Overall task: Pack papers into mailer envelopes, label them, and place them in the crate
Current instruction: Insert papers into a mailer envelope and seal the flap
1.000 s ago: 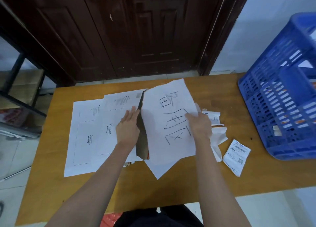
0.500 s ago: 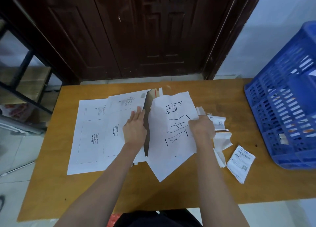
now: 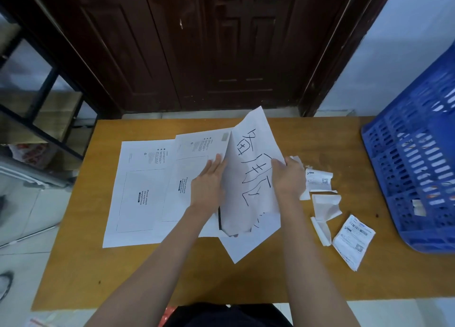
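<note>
Papers and mailer envelopes lie spread on a wooden table (image 3: 73,265) that stands in front of a dark brown door (image 3: 221,43). At the table's right end sits a blue plastic crate (image 3: 413,169) with slotted walls, tilted toward the person. Toward the table's left, a white mailer envelope (image 3: 138,191) lies flat, printed side up, and a second mailer envelope (image 3: 194,152) overlaps its right edge. Right of those, a large sheet of paper (image 3: 253,159) with bold handwritten black characters is lifted at an angle off the table, its lower part going into the dark open mouth of the second envelope. The person's left hand (image 3: 208,184) lies with fingers straight and together, pressing flat on that envelope at the sheet's left edge. The right hand (image 3: 288,176) grips the sheet's right edge, fingers curled round it. Between the sheet and the crate lie crumpled white backing strips (image 3: 325,203), a small printed slip (image 3: 317,179) and a shipping label (image 3: 353,240) with a barcode, all on the table
</note>
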Action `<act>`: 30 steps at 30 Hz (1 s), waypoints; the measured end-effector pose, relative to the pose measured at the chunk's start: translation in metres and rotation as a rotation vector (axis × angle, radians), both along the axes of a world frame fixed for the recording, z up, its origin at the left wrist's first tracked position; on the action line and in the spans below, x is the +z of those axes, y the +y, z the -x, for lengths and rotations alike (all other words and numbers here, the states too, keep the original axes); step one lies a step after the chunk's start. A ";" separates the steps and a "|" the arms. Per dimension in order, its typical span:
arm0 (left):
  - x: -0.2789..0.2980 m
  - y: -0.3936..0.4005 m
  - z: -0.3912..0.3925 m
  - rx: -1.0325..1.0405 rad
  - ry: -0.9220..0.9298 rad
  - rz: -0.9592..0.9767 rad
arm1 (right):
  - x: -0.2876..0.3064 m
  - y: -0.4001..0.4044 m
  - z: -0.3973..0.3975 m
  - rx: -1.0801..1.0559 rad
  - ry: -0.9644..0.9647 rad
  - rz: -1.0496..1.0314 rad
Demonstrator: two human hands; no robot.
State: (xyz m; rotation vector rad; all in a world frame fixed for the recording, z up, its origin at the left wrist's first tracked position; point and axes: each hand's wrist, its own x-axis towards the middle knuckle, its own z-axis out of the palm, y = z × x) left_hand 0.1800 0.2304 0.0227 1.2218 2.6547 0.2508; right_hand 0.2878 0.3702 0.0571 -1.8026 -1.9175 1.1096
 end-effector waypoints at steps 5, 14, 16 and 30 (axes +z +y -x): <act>0.005 0.003 0.006 0.020 -0.026 -0.012 | -0.003 0.007 -0.004 0.170 0.064 0.402; 0.008 0.007 0.001 0.043 -0.026 -0.028 | -0.006 0.001 0.009 0.277 0.052 0.534; 0.010 0.009 -0.002 0.038 -0.034 -0.053 | -0.004 -0.005 0.013 0.353 -0.006 0.510; 0.015 0.008 -0.002 0.059 -0.013 -0.069 | -0.001 -0.024 0.024 0.416 -0.092 0.514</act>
